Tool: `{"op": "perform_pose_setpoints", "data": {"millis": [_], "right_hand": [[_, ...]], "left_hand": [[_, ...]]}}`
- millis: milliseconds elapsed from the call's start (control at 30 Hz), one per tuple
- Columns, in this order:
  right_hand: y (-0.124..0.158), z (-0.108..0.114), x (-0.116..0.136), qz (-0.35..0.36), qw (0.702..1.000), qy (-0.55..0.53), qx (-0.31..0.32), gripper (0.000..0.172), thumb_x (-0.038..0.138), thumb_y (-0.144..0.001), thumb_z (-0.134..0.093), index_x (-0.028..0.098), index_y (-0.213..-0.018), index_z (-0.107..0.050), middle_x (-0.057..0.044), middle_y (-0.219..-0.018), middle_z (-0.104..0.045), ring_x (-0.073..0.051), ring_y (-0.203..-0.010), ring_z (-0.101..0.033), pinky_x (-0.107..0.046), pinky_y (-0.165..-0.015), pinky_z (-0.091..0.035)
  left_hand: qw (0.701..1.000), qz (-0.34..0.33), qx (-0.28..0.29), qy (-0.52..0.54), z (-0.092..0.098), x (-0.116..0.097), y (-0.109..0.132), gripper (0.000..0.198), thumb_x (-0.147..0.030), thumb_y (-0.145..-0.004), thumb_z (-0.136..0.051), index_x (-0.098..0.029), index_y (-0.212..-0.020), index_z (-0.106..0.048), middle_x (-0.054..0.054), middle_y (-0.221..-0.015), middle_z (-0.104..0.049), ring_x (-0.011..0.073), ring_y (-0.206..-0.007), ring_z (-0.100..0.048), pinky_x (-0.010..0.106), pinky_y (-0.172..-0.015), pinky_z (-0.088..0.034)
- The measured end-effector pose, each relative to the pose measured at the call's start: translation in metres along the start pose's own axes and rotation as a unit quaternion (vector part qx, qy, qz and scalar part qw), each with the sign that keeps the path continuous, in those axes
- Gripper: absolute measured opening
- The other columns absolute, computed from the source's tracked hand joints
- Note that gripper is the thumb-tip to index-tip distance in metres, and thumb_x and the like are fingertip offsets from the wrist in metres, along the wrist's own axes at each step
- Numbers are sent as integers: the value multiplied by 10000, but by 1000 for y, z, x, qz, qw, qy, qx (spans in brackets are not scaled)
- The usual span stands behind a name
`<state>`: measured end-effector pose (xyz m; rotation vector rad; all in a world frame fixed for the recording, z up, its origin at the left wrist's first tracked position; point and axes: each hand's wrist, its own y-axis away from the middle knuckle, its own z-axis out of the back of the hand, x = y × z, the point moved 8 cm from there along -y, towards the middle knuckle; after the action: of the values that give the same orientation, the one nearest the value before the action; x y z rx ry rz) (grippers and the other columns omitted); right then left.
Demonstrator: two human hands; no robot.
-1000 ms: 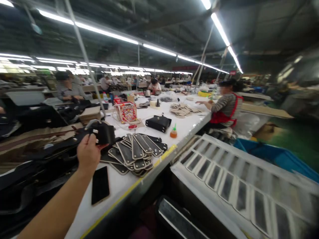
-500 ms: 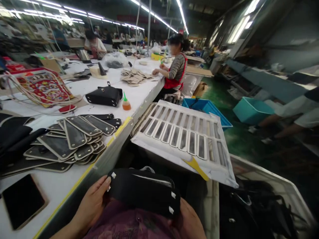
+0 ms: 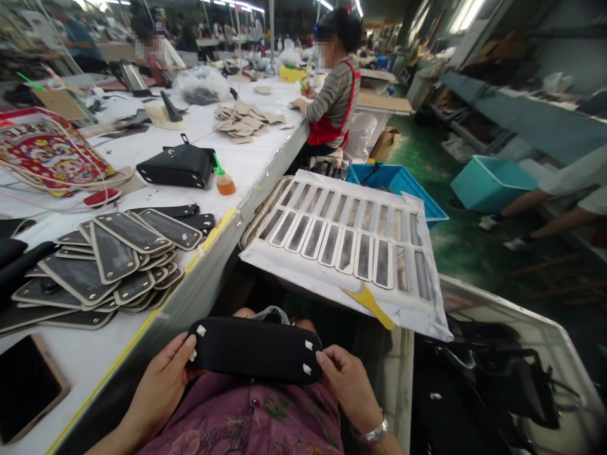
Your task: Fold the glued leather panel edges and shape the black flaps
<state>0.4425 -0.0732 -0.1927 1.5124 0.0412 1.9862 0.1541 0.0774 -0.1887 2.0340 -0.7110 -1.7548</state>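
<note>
The left hand pinches one end of the black bag between thumb and fingers; the right hand pinches the opposite end. The bag lies between both hands, over the purple garment. To the left, the tabletop bears a phone and piled pale-edged panels.

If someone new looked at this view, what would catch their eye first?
Probably the black piece with white tabs, held over the lap between the left hand and right hand. Next, the white board with its row of pale-edged strips, ahead; then the red patterned bag at the view's left edge.
</note>
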Motion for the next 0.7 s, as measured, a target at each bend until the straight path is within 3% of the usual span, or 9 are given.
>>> {"op": "perform_pose_setpoints", "data": {"millis": [100, 267, 400, 500, 600, 700], "right_hand": [[-3, 1, -1, -4, 1000, 20, 3, 322, 433, -814, -499, 149, -691, -587, -16, -646, -569, -139, -624, -478, -230, -568, -369], [-3, 2, 1, -3, 999, 39, 1, 337, 443, -817, -480, 154, -668, -567, -12, -625, -557, -137, -603, -468, -232, -553, -354], [-4, 2, 3, -17, 997, 73, -10, 340, 449, -807, -472, 160, -645, -548, -6, -600, -536, -133, -582, -453, -231, -536, -338], [-3, 1, 4, -20, 995, 100, -16, 358, 470, -799, -447, 168, -627, -535, -4, -583, -517, -134, -569, -442, -232, -522, -329], [-3, 0, 2, -29, 992, 127, -3, 418, 542, -776, -414, 180, -612, -541, -8, -575, -521, -145, -578, -462, -233, -525, -347], [-7, -4, -5, -47, 992, 112, 28, 462, 621, -703, -424, 193, -614, -573, -11, -602, -574, -158, -611, -526, -218, -567, -404]], "left_hand": [[1000, 0, -6, 5, 0, -1, 2, 425, -374, -587, -786, -217, -932, -595, -15, -915, -640, 162, -762, -610, 196, -582, -531], [998, -6, -56, 30, 3, -5, 6, 459, -299, -461, -839, -197, -837, -598, -29, -845, -635, 124, -673, -590, 173, -585, -540], [999, 13, -37, -15, 2, -8, 1, 450, -338, -497, -813, -183, -859, -595, -13, -809, -616, 131, -648, -570, 226, -561, -553], [990, 14, 32, -133, -1, -18, -9, 380, -431, -636, -722, -170, -876, -585, -1, -759, -586, 132, -630, -550, 231, -505, -535], [943, -19, 106, -313, -5, -34, -16, 378, -519, -746, -574, -141, -753, -561, -10, -605, -520, 115, -514, -508, 185, -396, -450], [906, -31, 113, -408, 0, -43, -24, 413, -546, -751, -518, -139, -679, -524, -38, -476, -438, 87, -384, -422, 155, -323, -326]]}}
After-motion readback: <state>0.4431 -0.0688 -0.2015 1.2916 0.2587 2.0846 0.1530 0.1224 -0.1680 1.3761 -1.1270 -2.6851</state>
